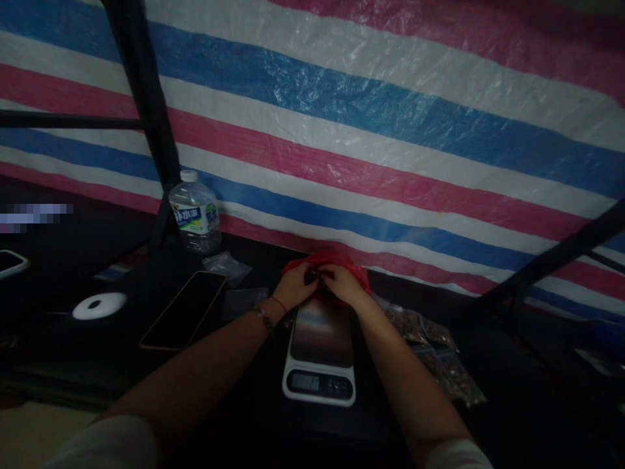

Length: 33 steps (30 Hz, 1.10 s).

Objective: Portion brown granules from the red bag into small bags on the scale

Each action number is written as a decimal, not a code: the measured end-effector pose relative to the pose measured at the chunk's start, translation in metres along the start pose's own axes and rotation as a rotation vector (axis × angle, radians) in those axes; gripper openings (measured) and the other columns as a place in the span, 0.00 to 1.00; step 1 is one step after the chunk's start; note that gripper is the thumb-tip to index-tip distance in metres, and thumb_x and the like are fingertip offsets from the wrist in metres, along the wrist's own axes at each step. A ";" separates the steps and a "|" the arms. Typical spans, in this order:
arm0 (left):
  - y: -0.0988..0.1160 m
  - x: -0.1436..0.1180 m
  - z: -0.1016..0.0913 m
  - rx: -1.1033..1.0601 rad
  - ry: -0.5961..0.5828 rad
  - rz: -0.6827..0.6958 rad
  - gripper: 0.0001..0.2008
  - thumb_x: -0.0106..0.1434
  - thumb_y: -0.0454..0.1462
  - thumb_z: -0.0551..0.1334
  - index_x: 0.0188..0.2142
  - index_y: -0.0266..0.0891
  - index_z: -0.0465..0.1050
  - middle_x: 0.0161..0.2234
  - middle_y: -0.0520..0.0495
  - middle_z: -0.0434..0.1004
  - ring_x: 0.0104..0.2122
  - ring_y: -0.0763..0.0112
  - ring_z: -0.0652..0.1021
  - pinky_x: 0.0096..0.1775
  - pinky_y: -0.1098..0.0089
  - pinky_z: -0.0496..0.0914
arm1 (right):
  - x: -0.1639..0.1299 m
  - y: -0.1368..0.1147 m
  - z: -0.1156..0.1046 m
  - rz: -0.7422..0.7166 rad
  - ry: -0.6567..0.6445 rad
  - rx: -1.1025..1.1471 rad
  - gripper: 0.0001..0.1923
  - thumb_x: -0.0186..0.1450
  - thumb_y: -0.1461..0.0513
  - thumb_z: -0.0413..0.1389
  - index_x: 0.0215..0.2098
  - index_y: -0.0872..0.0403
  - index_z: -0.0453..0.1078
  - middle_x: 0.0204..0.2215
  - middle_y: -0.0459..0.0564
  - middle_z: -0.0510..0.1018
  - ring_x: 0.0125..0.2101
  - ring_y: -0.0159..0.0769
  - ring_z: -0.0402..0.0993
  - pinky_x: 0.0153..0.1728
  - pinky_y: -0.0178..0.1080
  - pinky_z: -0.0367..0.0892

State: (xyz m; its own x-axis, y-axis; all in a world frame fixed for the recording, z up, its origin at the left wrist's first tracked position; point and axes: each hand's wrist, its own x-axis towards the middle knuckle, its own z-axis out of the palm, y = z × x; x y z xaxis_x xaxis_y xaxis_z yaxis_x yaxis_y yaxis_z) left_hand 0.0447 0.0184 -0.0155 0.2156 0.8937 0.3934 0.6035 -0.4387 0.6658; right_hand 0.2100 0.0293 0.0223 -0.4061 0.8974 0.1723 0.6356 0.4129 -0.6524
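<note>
My left hand [294, 286] and my right hand [342, 284] are close together at the opening of a red plastic bag [360, 268]. The fingers of both hands are curled inward over something small and dark, which is too dim to make out. Just in front of the bag lies a white kitchen scale [323, 342] with a metal top and a lit display; its far end is under my hands. Bracelets circle my left wrist.
Several small clear bags of brown bits [439, 352] lie to the right. Flat clear bags [228, 268], a phone [185, 311], a white round device [99, 305] and a large plastic bottle [196, 215] are on the left. A striped sheet [342, 156] hangs behind, beside dark metal posts [146, 85].
</note>
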 end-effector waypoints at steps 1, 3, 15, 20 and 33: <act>0.000 0.000 0.000 -0.001 -0.001 -0.002 0.19 0.58 0.38 0.61 0.49 0.38 0.68 0.44 0.44 0.78 0.43 0.62 0.78 0.46 0.65 0.72 | 0.000 -0.001 0.000 0.000 0.009 0.003 0.17 0.62 0.71 0.50 0.45 0.55 0.74 0.44 0.52 0.79 0.44 0.35 0.75 0.49 0.38 0.67; 0.000 0.000 0.000 -0.006 -0.002 0.003 0.19 0.58 0.38 0.61 0.50 0.38 0.68 0.45 0.44 0.77 0.44 0.62 0.78 0.47 0.65 0.71 | -0.001 -0.002 -0.001 0.010 0.053 -0.002 0.19 0.63 0.71 0.48 0.48 0.55 0.73 0.46 0.52 0.78 0.47 0.35 0.74 0.52 0.39 0.65; 0.001 -0.001 -0.004 -0.012 0.086 0.044 0.16 0.67 0.42 0.53 0.50 0.39 0.68 0.45 0.43 0.77 0.45 0.63 0.76 0.50 0.63 0.69 | -0.002 0.010 0.001 0.147 -0.151 -0.234 0.13 0.62 0.69 0.51 0.41 0.55 0.75 0.40 0.52 0.81 0.38 0.36 0.77 0.40 0.33 0.68; -0.002 0.000 -0.006 -0.051 0.099 0.060 0.17 0.68 0.40 0.51 0.52 0.37 0.67 0.48 0.43 0.75 0.48 0.63 0.75 0.53 0.63 0.67 | -0.003 0.011 0.002 0.123 -0.144 -0.261 0.15 0.60 0.71 0.52 0.42 0.54 0.75 0.42 0.52 0.80 0.40 0.37 0.76 0.42 0.34 0.68; -0.016 0.003 0.004 -0.225 0.097 0.156 0.19 0.69 0.39 0.48 0.54 0.36 0.66 0.50 0.42 0.74 0.51 0.64 0.73 0.56 0.60 0.65 | -0.005 0.006 0.002 0.071 -0.186 -0.343 0.15 0.60 0.68 0.53 0.44 0.58 0.75 0.43 0.56 0.79 0.43 0.38 0.75 0.43 0.34 0.66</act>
State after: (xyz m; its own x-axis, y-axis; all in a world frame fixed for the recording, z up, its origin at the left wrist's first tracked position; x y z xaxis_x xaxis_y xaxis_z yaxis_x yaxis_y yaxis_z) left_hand 0.0381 0.0281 -0.0277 0.2114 0.8056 0.5534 0.3814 -0.5893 0.7122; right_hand 0.2143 0.0265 0.0160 -0.4456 0.8950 -0.0215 0.8357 0.4073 -0.3684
